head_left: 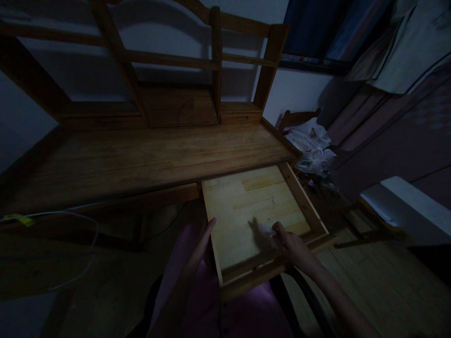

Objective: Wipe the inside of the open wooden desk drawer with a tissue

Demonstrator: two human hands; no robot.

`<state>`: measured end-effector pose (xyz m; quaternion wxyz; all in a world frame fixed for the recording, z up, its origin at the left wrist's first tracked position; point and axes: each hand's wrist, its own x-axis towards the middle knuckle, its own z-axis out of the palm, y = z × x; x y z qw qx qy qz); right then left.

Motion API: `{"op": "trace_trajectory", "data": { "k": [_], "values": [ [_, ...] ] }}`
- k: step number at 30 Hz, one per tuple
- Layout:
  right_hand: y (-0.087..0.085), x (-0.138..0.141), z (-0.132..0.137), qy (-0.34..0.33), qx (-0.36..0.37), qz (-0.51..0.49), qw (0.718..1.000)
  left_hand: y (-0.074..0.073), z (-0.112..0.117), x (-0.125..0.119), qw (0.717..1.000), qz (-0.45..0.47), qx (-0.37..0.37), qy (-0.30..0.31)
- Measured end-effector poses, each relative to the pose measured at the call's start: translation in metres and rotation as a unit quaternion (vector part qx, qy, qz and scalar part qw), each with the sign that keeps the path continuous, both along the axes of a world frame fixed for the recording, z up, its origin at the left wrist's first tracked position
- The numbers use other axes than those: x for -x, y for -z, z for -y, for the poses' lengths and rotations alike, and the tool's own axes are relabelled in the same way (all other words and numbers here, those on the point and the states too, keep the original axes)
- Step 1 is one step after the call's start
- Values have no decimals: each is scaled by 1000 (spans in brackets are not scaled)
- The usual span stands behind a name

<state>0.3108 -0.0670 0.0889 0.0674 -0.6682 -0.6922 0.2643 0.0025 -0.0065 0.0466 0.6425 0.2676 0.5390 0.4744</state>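
A wooden desk drawer (303, 199) stands pulled out towards me, its pale bottom bare. My right hand (291, 241) reaches over the drawer's front edge with fingers pinched on a small white crumpled wipe (266, 230) that rests on the drawer bottom. My left hand (200, 246) lies with fingers stretched out along the drawer's left side rail, holding nothing.
The long wooden desk (141, 155) has a shelf frame (214, 61) at the back. White plastic bags (310, 145) lie on a chair to the right. A white cable (70, 216) hangs under the desk at left. A folding frame (366, 225) stands on the wood floor.
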Motion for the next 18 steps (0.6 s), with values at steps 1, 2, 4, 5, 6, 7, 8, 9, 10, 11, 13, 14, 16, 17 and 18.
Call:
{"op": "trace_trajectory", "data": {
  "k": [1, 2, 4, 5, 6, 7, 8, 9, 10, 11, 13, 14, 16, 17, 18],
  "values": [
    [2, 3, 1, -14, 4, -8, 1000, 4, -1, 0, 1000, 3, -3, 1],
    [3, 5, 1, -32, 8, -19, 999, 7, -1, 1, 1000, 6, -9, 5],
    [6, 12, 3, -67, 18, -40, 997, 12, -2, 1, 1000, 9, -21, 12],
    [7, 15, 3, -81, 26, -45, 995, 13, -3, 2, 1000, 8, -25, 14],
    [8, 18, 4, -92, 39, -46, 994, 14, -3, 2, 1000, 3, -26, 15],
    [8, 21, 5, -98, 54, -45, 993, 13, -4, 2, 1000, -2, -27, 16],
    [8, 24, 5, -100, 68, -43, 992, 12, -4, 2, 999, -5, -29, 16],
    [8, 27, 6, -103, 79, -45, 991, 11, -4, 2, 999, -6, -30, 16],
    [7, 31, 6, -108, 85, -50, 989, 10, -4, 2, 999, -3, -31, 16],
    [6, 34, 7, -114, 88, -58, 988, 8, -3, 1, 999, 0, -29, 14],
    [2, 41, 8, -124, 92, -71, 985, 3, -3, 1, 1000, 1, -17, 11],
    [1, 45, 8, -129, 97, -75, 984, 0, -2, 1, 1000, -3, -8, 9],
    [-2, 54, 10, -133, 108, -77, 982, -8, -2, 1, 1000, -11, 1, 6],
    [-2, 60, 11, -135, 112, -78, 981, -12, -2, 1, 1000, -11, 3, 4],
    [-3, 65, 12, -135, 114, -79, 981, -16, -2, 1, 1000, -8, 4, 2]
  ]
}}
